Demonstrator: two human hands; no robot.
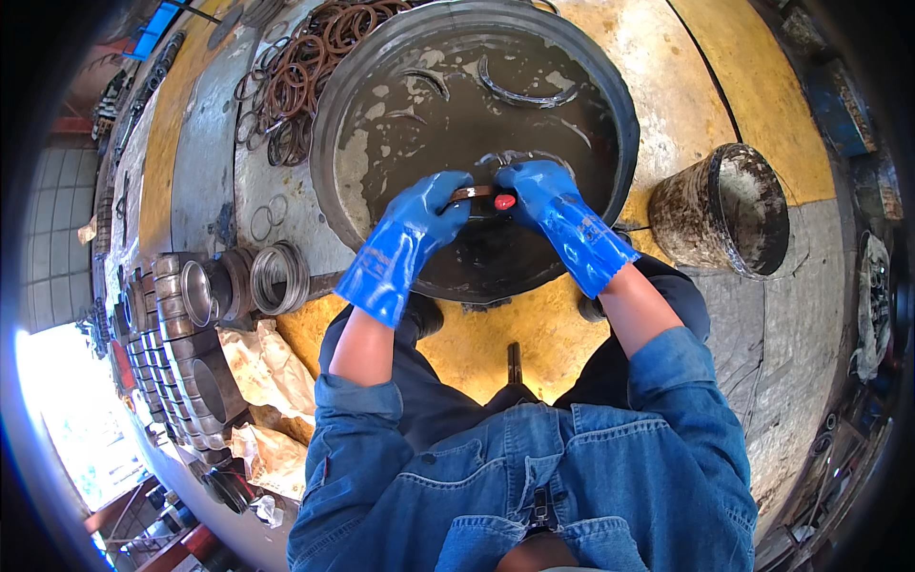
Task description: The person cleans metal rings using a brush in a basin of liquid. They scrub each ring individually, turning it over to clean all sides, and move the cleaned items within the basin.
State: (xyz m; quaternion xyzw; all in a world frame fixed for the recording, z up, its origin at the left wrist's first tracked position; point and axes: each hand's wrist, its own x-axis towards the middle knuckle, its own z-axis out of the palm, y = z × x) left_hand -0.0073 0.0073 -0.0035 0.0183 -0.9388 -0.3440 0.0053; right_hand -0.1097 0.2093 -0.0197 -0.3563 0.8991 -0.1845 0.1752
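Above the dark liquid in a wide round metal basin (331,143), both my hands are close together in long blue rubber gloves. My left hand (434,205) is closed on a brown metal ring (471,194), whose near edge shows in the gap between the gloves. My right hand (543,191) is closed round a small red-ended thing (504,202), right beside the ring; the glove hides the rest of it. Wet curved pieces, like parts of rings (524,95), stick out of the liquid at the far side.
A heap of rusty rings (310,67) lies beyond the basin on the left. Stacked metal cylinders (181,305) and a coil of thin rings (278,277) stand at left, near brown paper (270,367). A dirt-caked bucket (701,210) is at right.
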